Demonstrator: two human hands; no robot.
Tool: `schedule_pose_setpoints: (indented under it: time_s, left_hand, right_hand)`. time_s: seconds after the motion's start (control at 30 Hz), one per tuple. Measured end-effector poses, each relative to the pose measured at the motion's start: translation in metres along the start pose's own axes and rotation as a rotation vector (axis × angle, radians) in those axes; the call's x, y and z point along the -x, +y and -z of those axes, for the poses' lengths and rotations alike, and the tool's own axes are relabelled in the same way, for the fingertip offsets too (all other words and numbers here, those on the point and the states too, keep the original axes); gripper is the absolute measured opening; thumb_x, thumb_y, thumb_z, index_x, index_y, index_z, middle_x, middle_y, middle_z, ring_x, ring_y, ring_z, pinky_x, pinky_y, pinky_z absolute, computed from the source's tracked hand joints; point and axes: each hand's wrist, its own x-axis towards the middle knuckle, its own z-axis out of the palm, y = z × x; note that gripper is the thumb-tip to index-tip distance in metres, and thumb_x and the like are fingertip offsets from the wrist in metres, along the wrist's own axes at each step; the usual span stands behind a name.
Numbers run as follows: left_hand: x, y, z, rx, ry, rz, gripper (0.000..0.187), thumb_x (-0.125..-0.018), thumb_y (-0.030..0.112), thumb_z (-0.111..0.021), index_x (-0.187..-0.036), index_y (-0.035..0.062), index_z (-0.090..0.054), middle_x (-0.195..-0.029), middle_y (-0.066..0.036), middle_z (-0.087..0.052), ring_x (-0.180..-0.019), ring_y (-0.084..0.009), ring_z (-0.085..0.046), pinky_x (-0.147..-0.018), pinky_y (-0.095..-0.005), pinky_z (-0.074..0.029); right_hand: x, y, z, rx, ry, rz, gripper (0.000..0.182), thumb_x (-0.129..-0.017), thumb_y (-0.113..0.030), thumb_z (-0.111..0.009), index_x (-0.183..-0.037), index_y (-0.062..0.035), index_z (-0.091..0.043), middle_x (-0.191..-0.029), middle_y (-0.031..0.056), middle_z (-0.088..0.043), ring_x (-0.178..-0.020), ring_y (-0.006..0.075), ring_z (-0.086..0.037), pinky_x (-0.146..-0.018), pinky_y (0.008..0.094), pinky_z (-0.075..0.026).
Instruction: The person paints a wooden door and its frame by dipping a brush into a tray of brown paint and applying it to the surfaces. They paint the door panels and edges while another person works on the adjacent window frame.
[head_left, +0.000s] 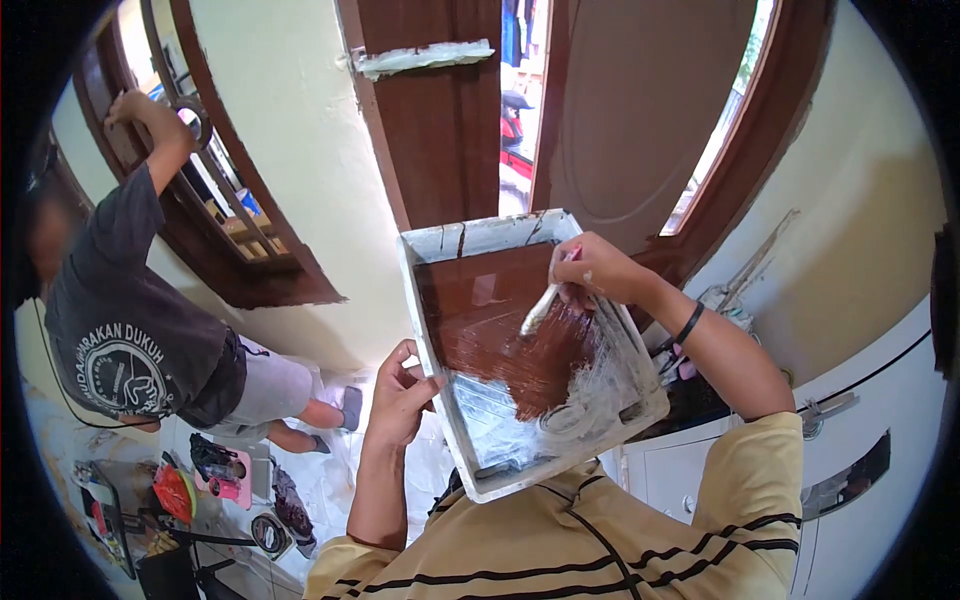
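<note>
A white rectangular paint tray (490, 234) is held up in front of my chest. Brown paint (480, 310) covers its far part, and the near part is a smeared, whitish bare surface. My left hand (402, 396) grips the tray's left wall, thumb over the rim and fingers curled at the side. In my right hand (598, 270), fingers are closed round a paintbrush (538, 312) with a pale handle, over the right side of the tray. The brush slants down to the paint; its bristles are hard to make out against the brown.
At left, a person in a dark grey shirt (130, 300) reaches up to a brown window frame (230, 200). Brown doors (650, 110) stand ahead, one bearing a whitish strip (425, 58). A tape roll (269, 533) and several supplies lie on the floor, lower left.
</note>
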Motion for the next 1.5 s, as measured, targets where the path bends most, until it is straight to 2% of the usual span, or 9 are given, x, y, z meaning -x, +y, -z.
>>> schedule_pose_setpoints:
  time_s: [0.1,0.23,0.33,0.5,0.6,0.87,0.97,1.23,1.5]
  left_hand:
    - [-0.002,-0.005,-0.001,0.002,0.003,-0.044,0.033,-0.078,0.003,-0.067,-0.106,0.0083,-0.051,-0.081,-0.004,-0.068,-0.061,-0.0066,-0.059,-0.047,-0.0181,-0.042]
    - [-0.005,-0.009,0.003,0.024,-0.004,-0.05,0.034,-0.077,0.0,-0.066,-0.105,0.0078,-0.05,-0.081,-0.005,-0.068,-0.062,-0.0077,-0.06,-0.048,-0.0171,-0.044]
    - [-0.002,-0.006,-0.003,0.044,0.01,-0.062,0.033,-0.076,-0.001,-0.065,-0.104,0.0072,-0.05,-0.082,-0.006,-0.067,-0.062,-0.0083,-0.06,-0.048,-0.0173,-0.045]
    - [0.003,-0.007,-0.004,0.059,0.039,-0.088,0.033,-0.076,-0.005,-0.062,-0.105,0.0051,-0.051,-0.085,-0.007,-0.067,-0.065,-0.0103,-0.062,-0.052,-0.019,-0.048]
    - [0.006,-0.004,-0.01,0.077,0.048,-0.12,0.032,-0.076,-0.005,-0.062,-0.105,0.0039,-0.051,-0.086,-0.007,-0.067,-0.068,-0.0116,-0.064,-0.059,-0.021,-0.051]
    - [0.011,-0.002,-0.01,0.093,0.03,-0.148,0.03,-0.076,-0.005,-0.063,-0.103,0.004,-0.052,-0.088,-0.008,-0.068,-0.068,-0.0111,-0.064,-0.059,-0.0208,-0.05]
    - [0.012,-0.002,-0.011,0.095,0.038,-0.139,0.03,-0.076,-0.005,-0.063,-0.102,0.0044,-0.052,-0.087,-0.008,-0.068,-0.067,-0.0109,-0.063,-0.056,-0.0202,-0.049]
    - [0.014,-0.003,-0.009,0.112,0.069,-0.132,0.032,-0.075,-0.006,-0.063,-0.103,0.0047,-0.051,-0.085,-0.008,-0.068,-0.065,-0.0113,-0.063,-0.052,-0.0198,-0.049]
    - [0.016,0.001,-0.016,0.114,0.08,-0.137,0.034,-0.073,-0.006,-0.063,-0.104,0.0038,-0.051,-0.086,-0.006,-0.066,-0.071,-0.0118,-0.063,-0.063,-0.0225,-0.05]
  right_hand:
    - [0.014,0.002,0.014,0.024,0.025,0.004,0.013,-0.081,-0.01,-0.057,-0.076,0.0023,-0.058,-0.058,0.009,-0.058,-0.044,0.0158,-0.058,-0.037,0.0254,-0.042]
    - [0.031,0.007,0.038,-0.204,0.186,0.027,0.018,-0.084,-0.015,-0.063,-0.081,0.002,-0.058,-0.061,0.012,-0.061,-0.044,0.0198,-0.06,-0.037,0.0268,-0.045]
    - [0.039,0.003,0.055,-0.403,0.392,0.177,0.02,-0.089,-0.018,-0.063,-0.086,0.0011,-0.057,-0.061,0.0127,-0.061,-0.045,0.02,-0.06,-0.036,0.0264,-0.045]
    - [0.038,-0.016,0.087,-0.634,0.482,0.478,0.025,-0.096,-0.016,-0.052,-0.11,0.004,-0.054,-0.071,0.0119,-0.06,-0.056,0.0201,-0.061,-0.047,0.0264,-0.049]
    - [0.03,-0.036,0.1,-0.706,0.556,0.621,0.025,-0.096,-0.016,-0.052,-0.11,0.0047,-0.053,-0.074,0.0128,-0.06,-0.055,0.0205,-0.061,-0.047,0.0266,-0.049]
    - [-0.002,-0.126,0.108,-0.052,0.879,0.836,0.037,-0.089,-0.03,-0.065,-0.082,0.0062,-0.058,-0.062,0.0125,-0.06,-0.047,0.0187,-0.062,-0.04,0.0268,-0.047]
    - [-0.02,-0.152,0.121,0.112,0.948,0.756,0.04,-0.088,-0.03,-0.066,-0.073,0.0058,-0.057,-0.059,0.0126,-0.061,-0.044,0.0182,-0.062,-0.038,0.0275,-0.047]
    - [-0.054,-0.194,0.155,0.149,0.962,0.666,0.039,-0.088,-0.03,-0.065,-0.078,0.0073,-0.057,-0.061,0.0153,-0.062,-0.044,0.0199,-0.062,-0.037,0.0286,-0.047]
    - [-0.046,-0.212,0.178,-0.045,1.014,0.918,0.041,-0.089,-0.031,-0.064,-0.082,0.0081,-0.055,-0.061,0.013,-0.06,-0.045,0.0183,-0.06,-0.038,0.0265,-0.046]
